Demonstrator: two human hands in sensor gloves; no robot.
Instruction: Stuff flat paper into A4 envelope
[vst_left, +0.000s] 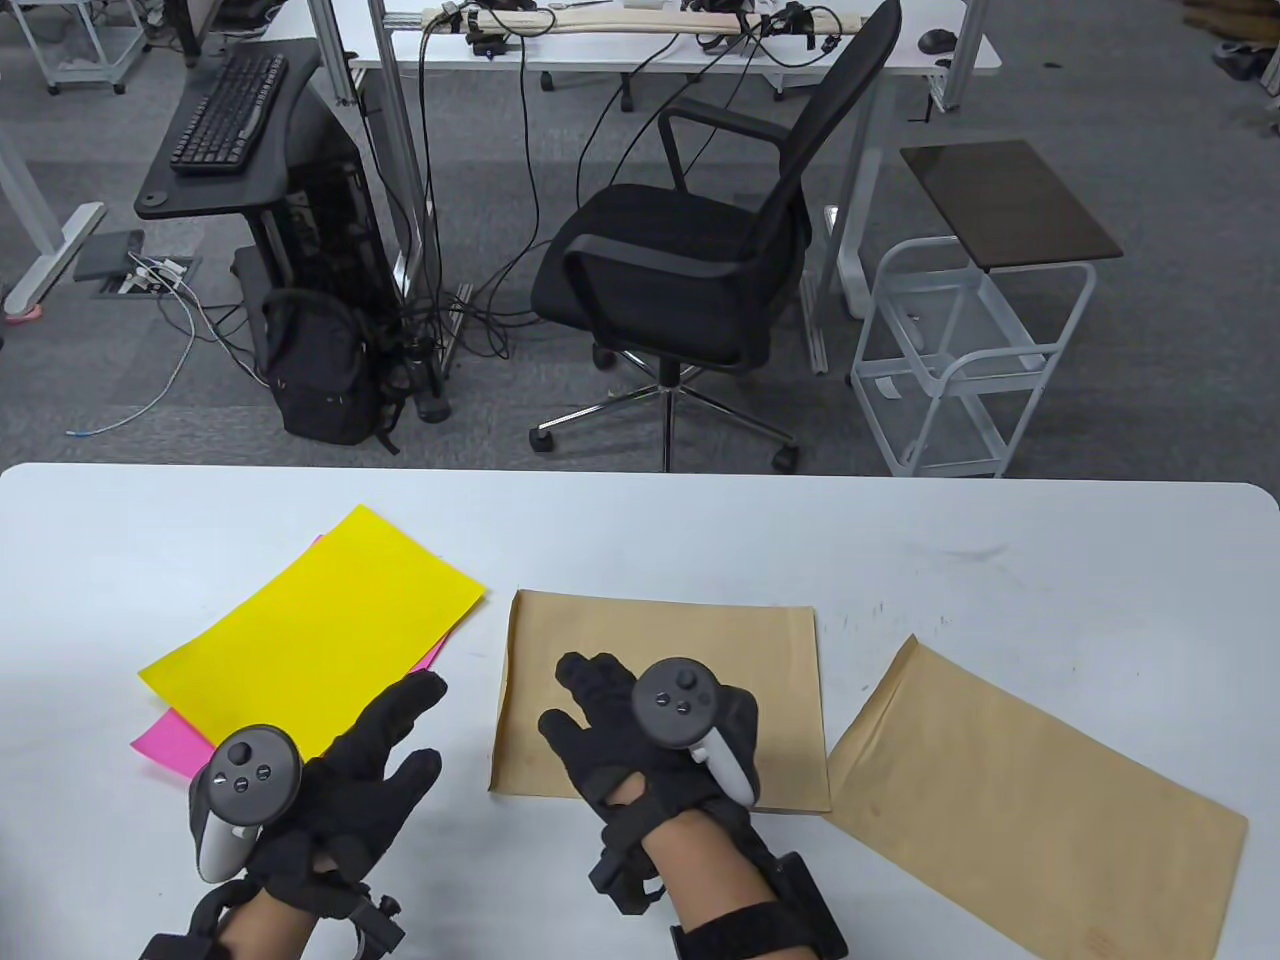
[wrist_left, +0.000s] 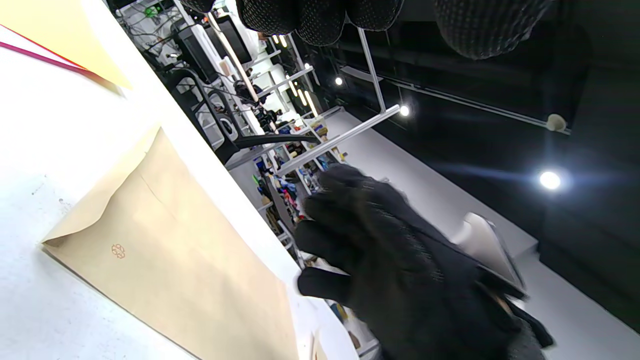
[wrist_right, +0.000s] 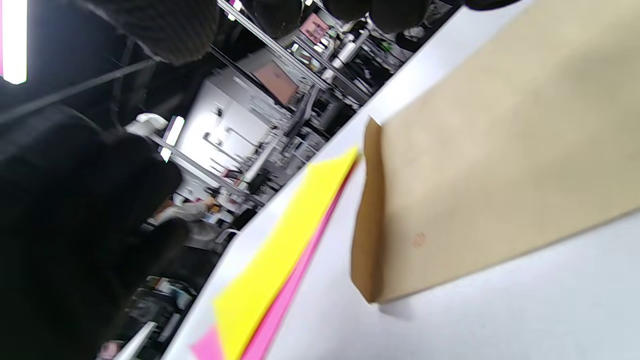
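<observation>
Main risk: the centre envelope (vst_left: 660, 640) has its mouth lying flat against the white table (vst_left: 1000, 560), so a sheet pushed at it could buckle or slide the envelope away unless I pin it. Second risk: the yellow sheet (vst_left: 320, 630) sits on the pink sheet (vst_left: 165, 742), so I may lift both. My right hand (vst_left: 640, 740) hovers over the centre envelope, fingers spread, holding nothing; contact unclear. My left hand (vst_left: 340, 770) is open beside the yellow sheet, empty. Count: two brown envelopes, second envelope (vst_left: 1040, 790) to the right; two sheets.
</observation>
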